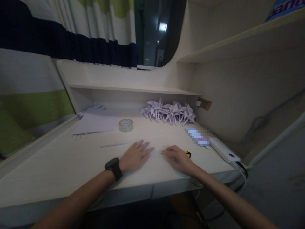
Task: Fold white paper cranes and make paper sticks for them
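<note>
My left hand (136, 156), with a black watch (114, 168) on its wrist, lies flat on the desk with its fingers stretched out. A faint pale edge, perhaps paper, shows between the two hands, but it blends into the desk top. My right hand (179, 159) is closed around a yellow-and-black utility knife (188, 154); most of it is hidden in the fist, and only its back end shows clearly. Just beyond my left fingers a thin white paper stick (114, 145) rests on the desk.
A roll of clear tape (126, 125) stands behind the stick, beside stacked white paper (96, 121). Several folded paper pinwheels (169, 111) are bunched below the shelf (133, 89). At right lie a blurred-out phone (197, 136) and a white power strip (224, 150) with cables.
</note>
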{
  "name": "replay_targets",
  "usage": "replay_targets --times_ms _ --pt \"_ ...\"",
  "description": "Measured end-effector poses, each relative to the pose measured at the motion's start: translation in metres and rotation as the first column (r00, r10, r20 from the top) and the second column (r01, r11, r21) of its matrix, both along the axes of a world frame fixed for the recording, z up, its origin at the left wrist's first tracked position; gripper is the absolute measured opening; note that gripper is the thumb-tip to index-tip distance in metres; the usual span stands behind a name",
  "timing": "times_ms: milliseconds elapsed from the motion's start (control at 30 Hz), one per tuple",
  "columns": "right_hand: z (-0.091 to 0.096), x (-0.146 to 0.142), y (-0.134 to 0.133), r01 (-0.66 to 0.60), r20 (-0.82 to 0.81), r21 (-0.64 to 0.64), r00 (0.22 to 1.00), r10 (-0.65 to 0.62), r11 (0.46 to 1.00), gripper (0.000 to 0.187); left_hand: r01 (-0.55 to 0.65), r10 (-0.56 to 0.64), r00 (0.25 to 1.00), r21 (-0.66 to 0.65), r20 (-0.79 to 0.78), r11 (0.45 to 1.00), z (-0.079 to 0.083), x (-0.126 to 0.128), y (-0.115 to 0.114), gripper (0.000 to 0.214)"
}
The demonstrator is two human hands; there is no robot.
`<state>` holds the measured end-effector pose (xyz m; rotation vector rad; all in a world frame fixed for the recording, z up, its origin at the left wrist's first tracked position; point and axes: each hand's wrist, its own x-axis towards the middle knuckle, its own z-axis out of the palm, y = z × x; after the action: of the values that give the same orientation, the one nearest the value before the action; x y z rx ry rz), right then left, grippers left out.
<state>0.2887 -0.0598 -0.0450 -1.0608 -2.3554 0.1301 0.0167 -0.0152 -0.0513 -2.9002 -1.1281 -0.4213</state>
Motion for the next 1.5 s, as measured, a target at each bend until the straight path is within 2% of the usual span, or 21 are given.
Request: replay_targets --times_ms 333,533,700,867,1067,1267,1500 --pt "0.016 -0.005 -0.013 -0.004 0.190 0.010 0.982 0.002 1.000 0.031 0.017 -0.017 1.000 0.004 0.013 1.000 0.001 0.001 -0.001 0.044" --pt "0.018 -0.005 -0.015 -0.031 0.165 0.005 0.986 0.030 1.000 0.032 0.055 -0.054 0.998 -0.045 0.013 0.997 0.002 0.001 -0.001 0.046" --pt "0.018 -0.003 -0.015 -0.046 0.157 0.014 0.987 0.043 0.999 0.031 0.007 -0.007 1.000 -0.022 0.019 1.000 0.000 0.001 0.000 0.046" --pt "0.007 -0.002 -0.008 -0.020 0.078 0.022 0.997 0.018 1.000 0.036 0.010 -0.010 1.000 -0.007 0.002 1.000 -0.001 0.001 0.000 0.046" --pt "-0.006 -0.003 0.002 0.045 0.003 0.012 0.999 -0.045 0.999 0.025 0.001 -0.001 1.000 0.003 -0.006 1.000 -0.003 0.001 0.001 0.046" --pt "-0.002 -0.002 0.007 -0.017 -0.001 0.040 1.000 0.017 0.999 0.024 0.016 -0.017 1.000 -0.012 -0.015 1.000 -0.004 0.000 0.002 0.046" --pt "-0.003 -0.002 0.014 -0.008 0.026 0.054 1.000 0.007 0.999 0.023 0.036 -0.037 0.999 -0.031 -0.028 0.999 -0.002 -0.002 0.002 0.046"
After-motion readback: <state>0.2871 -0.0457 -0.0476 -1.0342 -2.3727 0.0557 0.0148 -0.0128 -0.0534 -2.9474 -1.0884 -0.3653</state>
